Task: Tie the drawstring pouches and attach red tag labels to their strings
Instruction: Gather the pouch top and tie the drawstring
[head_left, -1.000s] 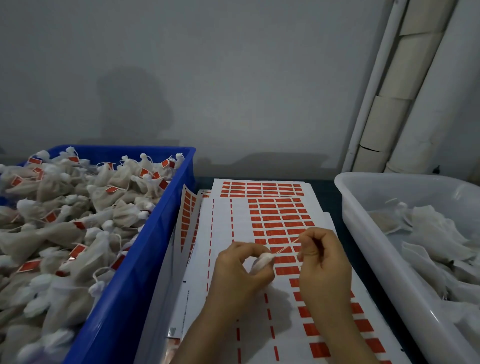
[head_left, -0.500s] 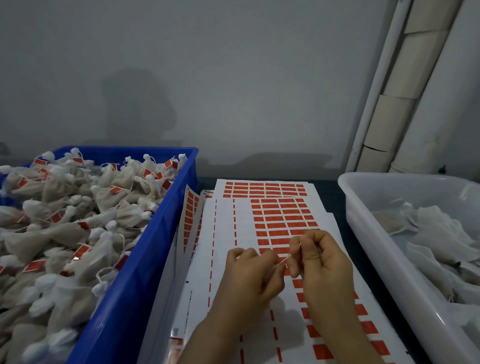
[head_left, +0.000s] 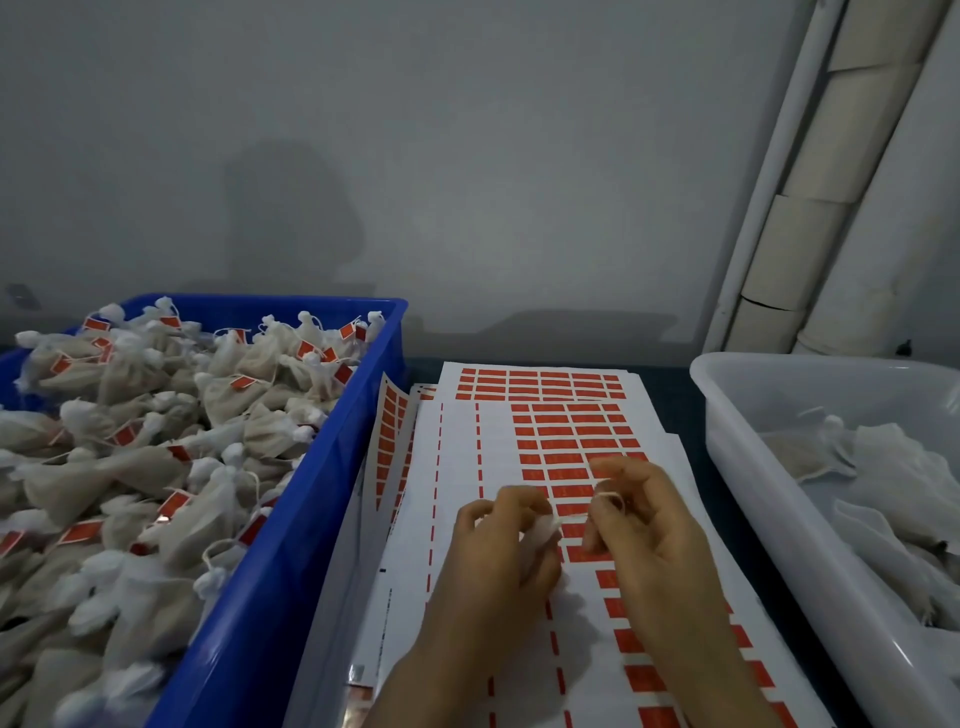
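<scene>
The left hand (head_left: 498, 551) is curled around a small white drawstring pouch (head_left: 540, 535), which sits mostly hidden inside the fingers, only its gathered neck poking out toward the right; the right hand (head_left: 644, 535) is just beside it, fingertips pressed together on the pale string (head_left: 610, 501) that loops over them; the string runs from the pouch's neck rightward and slightly up, so its long axis lies roughly across the view between the two hands; whether the knot is closed is too blurred to tell. Both hands hover above the sheets of red tag labels (head_left: 566, 441), stacked on the dark counter (head_left: 670, 395) and fanned out, their rows of red rectangles running away from the person. To the left a blue bin (head_left: 291, 519) is heaped with tied pouches (head_left: 156, 426), many carrying red tags on their strings; to the right a translucent white bin (head_left: 737, 467) holds flat, limp pouches (head_left: 893, 467); pale pipes (head_left: 810, 208) lean against the grey wall behind.
</scene>
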